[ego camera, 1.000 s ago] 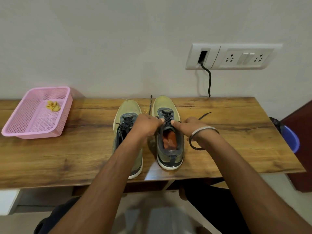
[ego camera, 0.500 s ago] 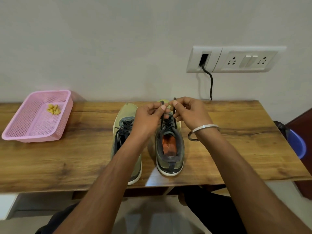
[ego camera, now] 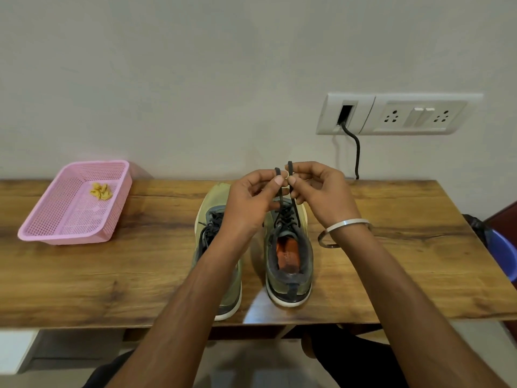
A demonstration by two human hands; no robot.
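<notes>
Two olive-green sneakers stand side by side on the wooden table [ego camera: 391, 247], toes toward the wall. The right shoe [ego camera: 289, 264] shows an orange insole and a grey collar. My forearm partly covers the left shoe [ego camera: 212, 233]. Above the right shoe's toe, my left hand [ego camera: 251, 200] pinches one dark lace loop [ego camera: 278, 180]. Right beside it, my right hand [ego camera: 319, 189] pinches the other lace loop [ego camera: 291, 175]. Both laces run down taut to the eyelets. A silver bangle [ego camera: 344, 228] hangs on my right wrist.
A pink mesh basket [ego camera: 70, 217] with a small yellow lump [ego camera: 101, 191] inside sits at the table's back left. A white socket panel [ego camera: 397, 114] on the wall has a black cable dropping behind the table. A blue bin [ego camera: 502, 250] stands off the right edge.
Both hands rose from the shoe's tongue and moved toward the wall, pulling the lace ends up. They now hold the laces upright, fingertips nearly touching.
</notes>
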